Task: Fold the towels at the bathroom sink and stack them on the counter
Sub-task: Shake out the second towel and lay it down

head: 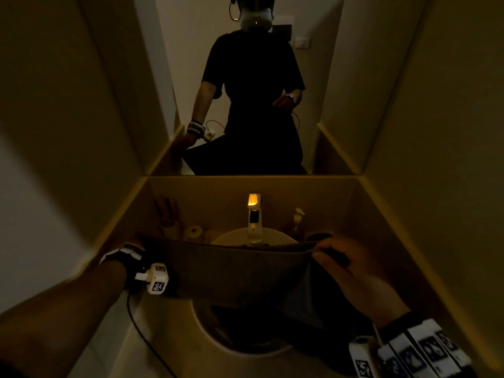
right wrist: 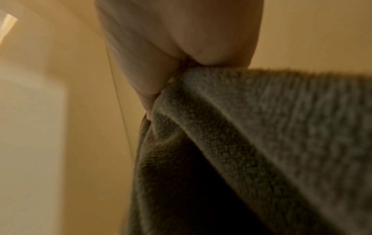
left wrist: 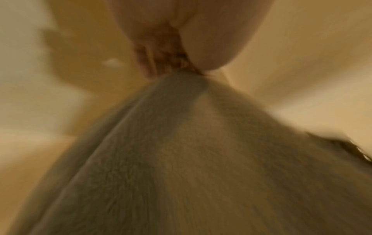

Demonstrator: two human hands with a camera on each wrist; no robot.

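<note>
We see the left hand and right hand each pinching 1 top corner of the grey towel above the sink.

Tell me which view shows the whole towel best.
The head view: the towel hangs stretched over the sink between the left hand and right hand. The left wrist and right wrist views each show only a blurred close-up of a pinched corner.

Both forearms reached forward; the left hand and right hand each pinched a corner (fingers curled) of grey cloth.
</note>
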